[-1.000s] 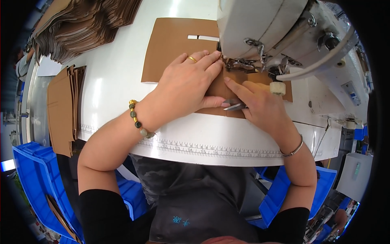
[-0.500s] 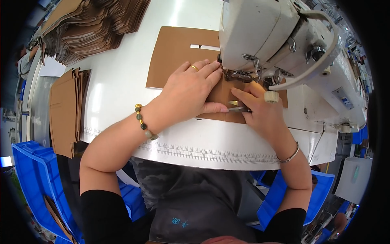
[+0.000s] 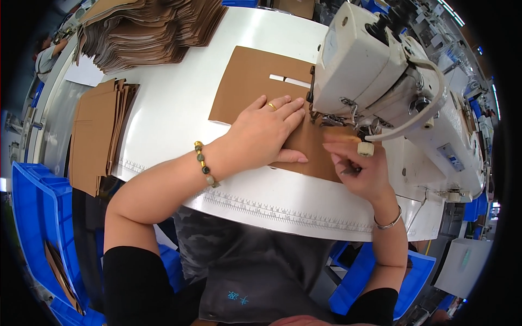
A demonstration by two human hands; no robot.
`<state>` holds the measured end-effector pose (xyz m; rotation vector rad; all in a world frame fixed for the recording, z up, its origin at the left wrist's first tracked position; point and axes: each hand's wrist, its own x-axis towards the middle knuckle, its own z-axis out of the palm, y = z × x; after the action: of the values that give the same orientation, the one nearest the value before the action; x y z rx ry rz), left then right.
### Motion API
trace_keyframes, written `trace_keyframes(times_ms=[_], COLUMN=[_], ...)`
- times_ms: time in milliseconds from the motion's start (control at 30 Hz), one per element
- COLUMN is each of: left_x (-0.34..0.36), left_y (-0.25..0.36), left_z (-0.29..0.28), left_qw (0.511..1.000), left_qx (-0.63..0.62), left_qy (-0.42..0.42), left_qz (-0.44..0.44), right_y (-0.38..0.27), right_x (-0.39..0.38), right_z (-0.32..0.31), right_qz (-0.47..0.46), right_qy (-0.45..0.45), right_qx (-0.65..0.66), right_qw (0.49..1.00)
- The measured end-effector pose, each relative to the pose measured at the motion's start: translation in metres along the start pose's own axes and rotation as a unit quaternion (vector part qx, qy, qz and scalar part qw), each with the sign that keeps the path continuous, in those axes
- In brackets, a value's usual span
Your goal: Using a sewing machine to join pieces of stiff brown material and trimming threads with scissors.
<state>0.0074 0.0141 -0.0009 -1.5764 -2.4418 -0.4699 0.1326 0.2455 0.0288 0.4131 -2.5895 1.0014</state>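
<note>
Ruler-marked table (image 3: 174,119) beneath brown panel (image 3: 253,81)

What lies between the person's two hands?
In the head view, a stretch of the brown panel lies between the left hand and the right hand.

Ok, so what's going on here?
Someone is at a sewing machine, with a brown sheet lying partly under it. The left hand rests flat on the sheet; the right hand is curled around a dark object, mostly hidden, near the sheet's right side. Brown pieces lie stacked at the table's far left.
</note>
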Motion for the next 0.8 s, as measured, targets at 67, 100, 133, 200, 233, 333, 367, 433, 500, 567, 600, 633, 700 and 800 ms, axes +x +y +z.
trace_keyframes(times_ms=[67, 100, 133, 200, 233, 333, 367, 433, 500, 567, 600, 633, 700, 800], left_x=[-0.014, -0.024, -0.037, -0.067, -0.080, -0.112, -0.117, -0.126, -0.127, -0.120, -0.114, -0.107, -0.101, -0.098], left_y=[0.000, 0.000, 0.002, 0.009, 0.013, 0.030, 0.033, 0.037, 0.033, 0.028, 0.025, 0.022, 0.016, 0.013], left_z=[-0.009, -0.014, -0.021, -0.038, -0.047, -0.071, -0.074, -0.082, -0.077, -0.076, -0.074, -0.072, -0.065, -0.064], left_qw=[1.000, 0.999, 0.999, 0.996, 0.996, 0.987, 0.986, 0.987, 0.988, 0.987, 0.983, 0.979, 0.980, 0.979], left_qx=[0.005, 0.005, 0.007, -0.008, -0.007, -0.030, -0.030, -0.031, -0.059, -0.086, -0.097, -0.108, -0.105, -0.120], left_qy=[-0.019, -0.039, -0.042, -0.071, -0.074, -0.126, -0.132, -0.115, -0.068, -0.016, -0.015, -0.013, 0.014, -0.035], left_qz=[-0.014, -0.023, -0.026, -0.049, -0.051, -0.092, -0.096, -0.111, -0.126, -0.138, -0.156, -0.175, -0.167, -0.163], right_y=[-0.005, -0.010, -0.014, -0.019, -0.021, -0.044, -0.050, -0.063, -0.073, -0.078, -0.076, -0.074, -0.069, -0.064], right_x=[0.001, 0.001, 0.001, 0.003, 0.003, 0.009, 0.011, 0.016, 0.027, 0.034, 0.035, 0.035, 0.030, 0.024], right_z=[-0.001, 0.000, 0.001, 0.003, 0.002, 0.009, 0.012, 0.019, 0.028, 0.034, 0.037, 0.040, 0.046, 0.055], right_qz=[-0.046, -0.045, -0.044, -0.036, -0.025, 0.049, 0.050, 0.069, 0.065, 0.059, 0.053, 0.046, 0.072, 0.093], right_qy=[-0.036, -0.059, -0.081, -0.109, -0.136, -0.164, -0.167, -0.191, -0.210, -0.228, -0.220, -0.213, -0.190, -0.149], right_qx=[-0.054, -0.084, -0.112, -0.115, -0.125, -0.054, -0.047, -0.042, -0.028, -0.018, -0.013, -0.009, 0.028, 0.056], right_qw=[0.997, 0.994, 0.989, 0.987, 0.982, 0.984, 0.984, 0.978, 0.975, 0.972, 0.974, 0.976, 0.979, 0.983])
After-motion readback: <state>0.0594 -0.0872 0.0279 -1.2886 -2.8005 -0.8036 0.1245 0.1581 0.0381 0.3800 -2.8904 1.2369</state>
